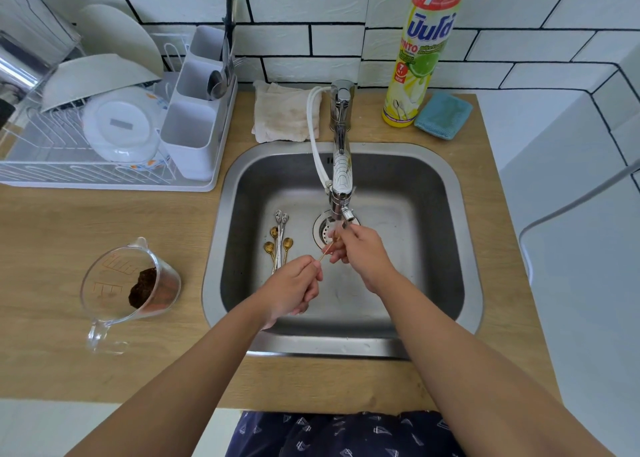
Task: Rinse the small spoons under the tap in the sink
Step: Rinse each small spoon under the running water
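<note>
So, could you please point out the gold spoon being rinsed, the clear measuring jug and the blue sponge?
Thin gold spoon (325, 251): head view, on its handle between the two hands.
Clear plastic measuring jug (100, 283): head view, on its wall.
Blue sponge (443, 115): head view, on its top face.

Bright, even daylight fills the scene; soft glare streaks the steel sink (464, 283), and wide-angle distortion bends the wall tiles (311, 37) at the edges.

Bare forearms, no sleeves — navy shorts (343, 434) printed with white sailboats
</note>
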Action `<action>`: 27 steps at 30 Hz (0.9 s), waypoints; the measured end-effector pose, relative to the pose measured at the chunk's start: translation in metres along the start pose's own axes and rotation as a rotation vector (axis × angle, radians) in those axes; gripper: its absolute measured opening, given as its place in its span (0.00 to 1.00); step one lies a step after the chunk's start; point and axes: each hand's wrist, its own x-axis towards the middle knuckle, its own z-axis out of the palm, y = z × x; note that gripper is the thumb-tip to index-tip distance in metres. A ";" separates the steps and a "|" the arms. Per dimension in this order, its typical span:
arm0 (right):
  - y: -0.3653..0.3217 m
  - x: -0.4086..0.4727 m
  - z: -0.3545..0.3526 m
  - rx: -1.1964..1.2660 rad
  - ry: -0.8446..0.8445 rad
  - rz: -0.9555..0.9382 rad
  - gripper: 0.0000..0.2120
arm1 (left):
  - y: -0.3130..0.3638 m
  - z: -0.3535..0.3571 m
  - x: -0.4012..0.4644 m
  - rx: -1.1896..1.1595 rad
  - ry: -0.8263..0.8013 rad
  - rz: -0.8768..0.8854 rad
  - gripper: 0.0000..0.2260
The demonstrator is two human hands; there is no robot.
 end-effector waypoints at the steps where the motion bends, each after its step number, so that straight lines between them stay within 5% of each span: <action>1: 0.000 -0.001 0.001 0.015 -0.032 0.011 0.15 | 0.000 -0.001 0.001 0.008 0.004 0.003 0.14; 4: 0.000 -0.003 0.004 -0.028 -0.144 -0.002 0.07 | -0.002 -0.003 0.003 0.044 0.006 0.008 0.15; 10: -0.006 -0.002 -0.003 0.243 -0.099 0.197 0.22 | -0.009 -0.009 0.008 0.007 0.052 -0.002 0.16; 13: 0.000 -0.008 -0.001 0.137 -0.174 0.095 0.11 | -0.004 -0.010 0.017 -0.018 0.141 -0.006 0.19; 17: -0.004 -0.005 -0.012 0.236 0.109 0.008 0.08 | 0.011 -0.006 0.040 -0.004 0.249 -0.005 0.17; 22: -0.008 -0.003 -0.027 0.465 0.221 -0.013 0.10 | 0.040 0.017 0.066 -0.443 0.132 -0.045 0.08; 27: -0.012 -0.001 -0.038 0.453 0.229 -0.044 0.09 | 0.048 0.027 0.069 -0.066 0.266 -0.026 0.20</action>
